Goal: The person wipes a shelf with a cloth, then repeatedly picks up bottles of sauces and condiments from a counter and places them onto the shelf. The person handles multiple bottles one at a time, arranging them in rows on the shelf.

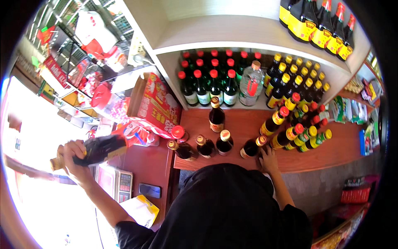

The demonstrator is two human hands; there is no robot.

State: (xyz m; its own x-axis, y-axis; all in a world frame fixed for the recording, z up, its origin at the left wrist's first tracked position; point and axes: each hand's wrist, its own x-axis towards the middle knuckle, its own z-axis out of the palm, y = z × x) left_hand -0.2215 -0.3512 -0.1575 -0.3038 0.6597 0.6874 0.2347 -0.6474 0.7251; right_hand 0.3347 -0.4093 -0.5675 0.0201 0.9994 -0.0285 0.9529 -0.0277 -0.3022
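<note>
My left hand [74,159] is raised out to the left and grips a dark bottle [101,150] held sideways, its neck pointing left past my fingers. My right hand [268,159] rests fingers-down on the red-brown shelf [244,124], touching the base of a dark bottle with a gold cap [252,146]. Three more dark gold-capped bottles [206,145] stand in a row along the shelf's front edge, and another one [216,116] stands alone behind them. My head and dark top [226,203] hide the area just below the shelf edge.
Red-capped bottles [207,81] and a clear jug [251,83] fill the shelf's back; yellow-capped bottles [296,81] crowd the right. A red carton [159,103] leans at left. A scale [118,182] and phone [150,190] lie on the counter. Upper shelf holds yellow-labelled bottles [319,25].
</note>
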